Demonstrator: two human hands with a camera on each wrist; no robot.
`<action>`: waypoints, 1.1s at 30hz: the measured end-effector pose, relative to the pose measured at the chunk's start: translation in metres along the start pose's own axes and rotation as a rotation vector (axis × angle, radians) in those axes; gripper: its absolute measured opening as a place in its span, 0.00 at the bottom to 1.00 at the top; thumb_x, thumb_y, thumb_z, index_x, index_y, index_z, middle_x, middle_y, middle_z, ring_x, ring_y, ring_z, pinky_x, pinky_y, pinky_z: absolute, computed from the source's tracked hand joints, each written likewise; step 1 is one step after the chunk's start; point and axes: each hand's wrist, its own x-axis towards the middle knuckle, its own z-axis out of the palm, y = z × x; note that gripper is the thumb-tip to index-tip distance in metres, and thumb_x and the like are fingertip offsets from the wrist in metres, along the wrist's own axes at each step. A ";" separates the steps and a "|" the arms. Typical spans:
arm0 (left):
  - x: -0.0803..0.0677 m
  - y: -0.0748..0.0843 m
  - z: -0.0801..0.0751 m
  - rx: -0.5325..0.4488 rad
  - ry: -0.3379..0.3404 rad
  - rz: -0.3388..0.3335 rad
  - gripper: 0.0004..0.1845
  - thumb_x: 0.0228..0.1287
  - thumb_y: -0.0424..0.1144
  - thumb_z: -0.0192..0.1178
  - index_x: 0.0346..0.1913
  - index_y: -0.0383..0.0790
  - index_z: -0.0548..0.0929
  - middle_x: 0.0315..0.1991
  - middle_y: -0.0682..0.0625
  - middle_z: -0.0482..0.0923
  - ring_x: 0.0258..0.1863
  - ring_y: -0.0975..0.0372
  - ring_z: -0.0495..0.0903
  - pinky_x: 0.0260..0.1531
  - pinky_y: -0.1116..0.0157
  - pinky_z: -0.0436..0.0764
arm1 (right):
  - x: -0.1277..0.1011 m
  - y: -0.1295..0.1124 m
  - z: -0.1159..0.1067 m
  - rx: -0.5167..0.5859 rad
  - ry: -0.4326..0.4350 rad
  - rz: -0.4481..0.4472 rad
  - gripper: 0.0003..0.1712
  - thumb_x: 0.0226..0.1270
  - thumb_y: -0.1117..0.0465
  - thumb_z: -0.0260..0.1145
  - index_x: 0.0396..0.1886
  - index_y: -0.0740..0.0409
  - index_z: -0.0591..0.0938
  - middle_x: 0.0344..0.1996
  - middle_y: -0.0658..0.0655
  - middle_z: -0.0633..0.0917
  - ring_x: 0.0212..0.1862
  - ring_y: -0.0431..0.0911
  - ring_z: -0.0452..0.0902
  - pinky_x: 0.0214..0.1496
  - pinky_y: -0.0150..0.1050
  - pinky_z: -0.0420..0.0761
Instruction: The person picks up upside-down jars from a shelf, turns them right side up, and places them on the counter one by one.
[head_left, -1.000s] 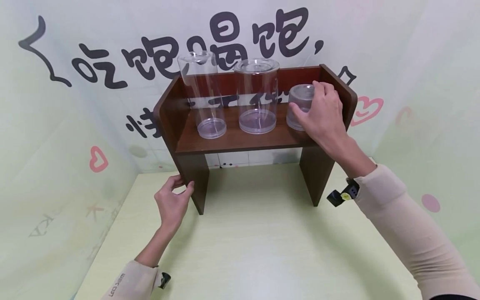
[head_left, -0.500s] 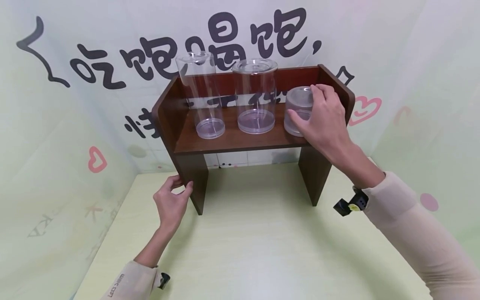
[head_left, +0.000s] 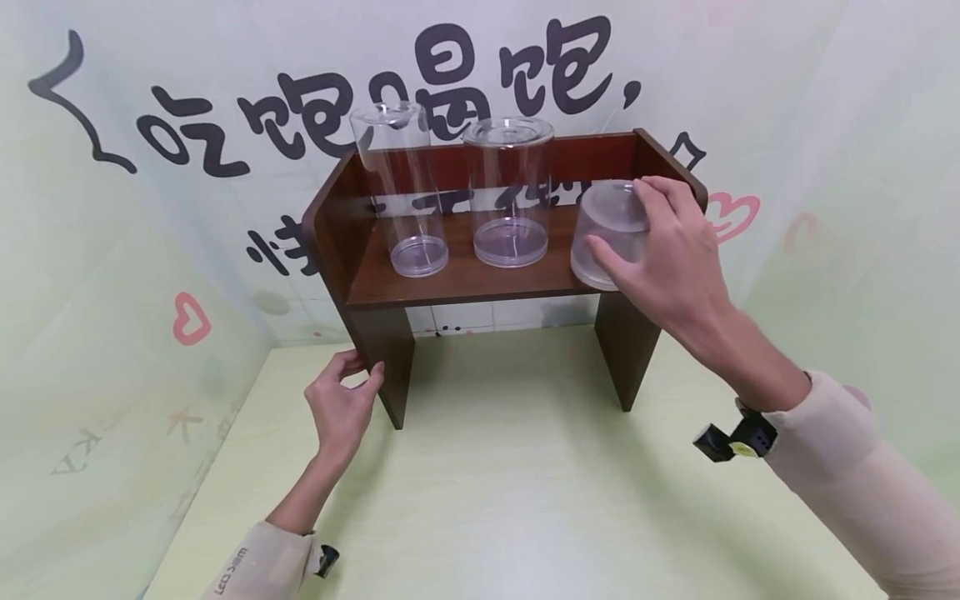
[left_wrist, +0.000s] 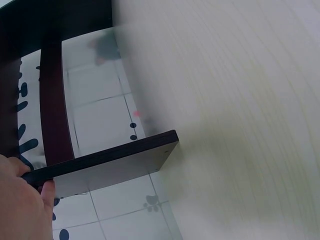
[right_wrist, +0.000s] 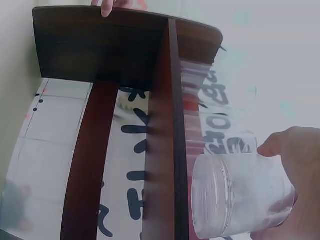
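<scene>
A dark wooden shelf stands on a pale green table. My right hand grips a short clear plastic jar at the shelf's right end; the jar tilts and overhangs the front edge. The right wrist view shows the same jar beside the shelf board, fingers curled round it. My left hand holds the shelf's left leg near the table. In the left wrist view the fingers press that leg.
Two taller clear jars stand on the shelf: a narrow one at the left and a wide lidded one in the middle. Behind is a wall with large black characters and pink hearts. Light curtains close both sides.
My right hand has drawn the short jar forward and tilted it over the shelf's front edge, with the arm pulling back towards me. The left hand has stayed on the leg.
</scene>
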 end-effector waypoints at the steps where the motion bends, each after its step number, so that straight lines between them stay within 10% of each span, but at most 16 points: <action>1: 0.000 0.000 0.000 0.001 0.000 -0.001 0.13 0.57 0.29 0.76 0.44 0.28 0.88 0.38 0.35 0.90 0.38 0.43 0.91 0.48 0.80 0.76 | -0.002 -0.001 -0.002 0.004 0.003 -0.006 0.41 0.63 0.53 0.78 0.71 0.69 0.77 0.67 0.68 0.76 0.66 0.63 0.73 0.63 0.63 0.82; 20: 0.000 -0.001 0.000 -0.011 0.001 -0.004 0.13 0.57 0.29 0.77 0.44 0.28 0.88 0.38 0.35 0.90 0.38 0.43 0.91 0.48 0.80 0.76 | -0.048 -0.004 -0.022 0.067 0.053 -0.125 0.39 0.57 0.59 0.82 0.67 0.68 0.80 0.65 0.65 0.80 0.60 0.60 0.79 0.55 0.58 0.83; 27: 0.001 -0.001 0.000 -0.022 0.003 -0.026 0.13 0.57 0.28 0.76 0.44 0.28 0.88 0.39 0.35 0.90 0.39 0.44 0.90 0.48 0.75 0.79 | -0.067 0.002 -0.020 0.104 0.043 -0.132 0.40 0.56 0.58 0.82 0.68 0.67 0.81 0.64 0.63 0.82 0.61 0.57 0.80 0.60 0.29 0.76; 33: -0.001 0.001 0.000 -0.043 -0.006 -0.049 0.13 0.58 0.28 0.76 0.46 0.29 0.88 0.40 0.36 0.90 0.40 0.45 0.90 0.47 0.76 0.80 | -0.086 0.010 -0.011 0.128 0.031 -0.119 0.41 0.55 0.58 0.82 0.69 0.67 0.80 0.64 0.64 0.82 0.61 0.58 0.80 0.60 0.30 0.75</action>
